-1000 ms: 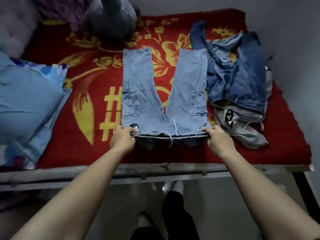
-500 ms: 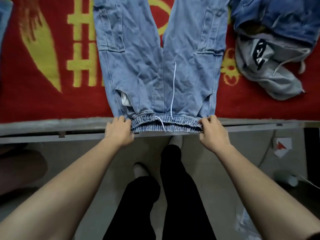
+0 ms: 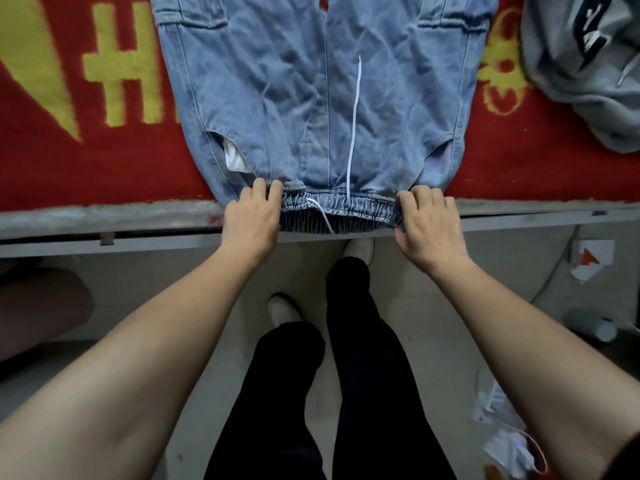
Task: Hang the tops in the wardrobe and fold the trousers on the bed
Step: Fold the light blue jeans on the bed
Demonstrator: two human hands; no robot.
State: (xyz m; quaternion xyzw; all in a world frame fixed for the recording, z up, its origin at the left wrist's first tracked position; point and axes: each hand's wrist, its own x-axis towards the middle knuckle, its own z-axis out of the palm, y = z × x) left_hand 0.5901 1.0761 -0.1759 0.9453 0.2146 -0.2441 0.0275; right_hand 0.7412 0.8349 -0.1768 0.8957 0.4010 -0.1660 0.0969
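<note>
A red-and-yellow blanket covers the bed, with a crumpled grey garment at far right. Light-blue denim trousers lie flat on it, long axis running away from the person, waistband at the near edge. The left grip and right grip each pinch a waistband corner.

Jeans: legs cut off by the top edge just above the side pockets.
Thumb tips of left hand and right hand: out of sight under the waistband ends.
Grey garment: cropped by the top and right edges; black print unreadable.
Bedcover: pattern cropped at top and left.
Floor litter, lower right: blurred, not identifiable.
Dim shape below the bed frame, left: not identifiable.
</note>
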